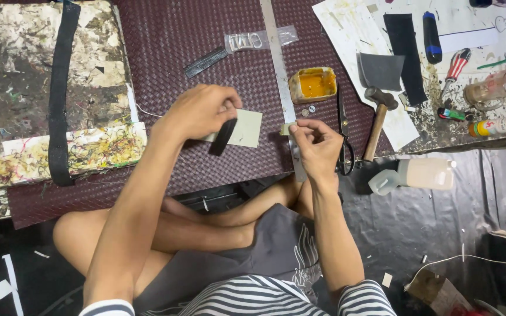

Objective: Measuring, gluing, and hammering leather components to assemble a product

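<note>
Pinching a short black leather strip (pixel 224 136) in the left hand (pixel 201 111), right hand (pixel 316 145) fingers grip a small beige scrap (pixel 287 129); align edges squarely before pressing together.

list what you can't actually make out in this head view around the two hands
- Right hand: whatever its fingertips pinch is too small to identify; only a pale scrap shows at the metal ruler.
- Left hand: its fingers cover the top of the black strip and part of the beige card.
- Scissors: the handles are partly behind the right hand.
- Two small round pieces beside the glue tub: too small to name.
</note>
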